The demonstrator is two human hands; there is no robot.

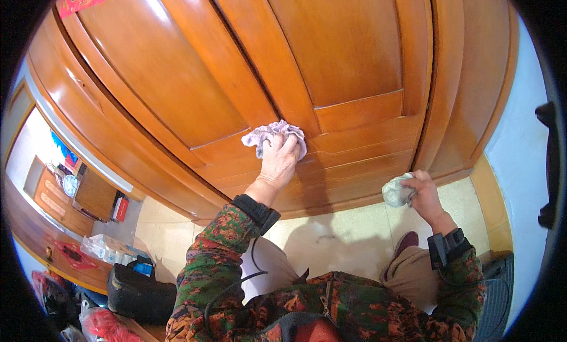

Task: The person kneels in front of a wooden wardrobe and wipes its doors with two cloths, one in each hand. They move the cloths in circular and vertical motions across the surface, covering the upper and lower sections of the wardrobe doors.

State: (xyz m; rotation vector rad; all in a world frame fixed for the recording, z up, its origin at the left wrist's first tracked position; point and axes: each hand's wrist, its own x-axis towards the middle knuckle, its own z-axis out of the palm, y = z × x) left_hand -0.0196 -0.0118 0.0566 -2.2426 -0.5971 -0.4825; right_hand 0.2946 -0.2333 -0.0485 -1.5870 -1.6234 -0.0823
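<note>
My left hand [280,162] presses a crumpled pinkish-white cloth [274,134] with grey stains against the lower part of a glossy orange-brown wooden wardrobe [354,45]. The cloth covers the bottom of the dark gap between two panelled doors. Lower and to the right, my right hand [425,196] grips a bunched pale green cloth [395,191]. That cloth is in front of the wardrobe's base, over the tiled floor in the view; whether it touches the wood I cannot tell.
Pale floor tiles [310,235] lie below me. A white wall [516,142] bounds the right side. At the left are a doorway, a black bag [137,293], a plastic-wrapped pack [108,249] and a red plastic bag [106,326]. A dark ridged object [491,293] lies at lower right.
</note>
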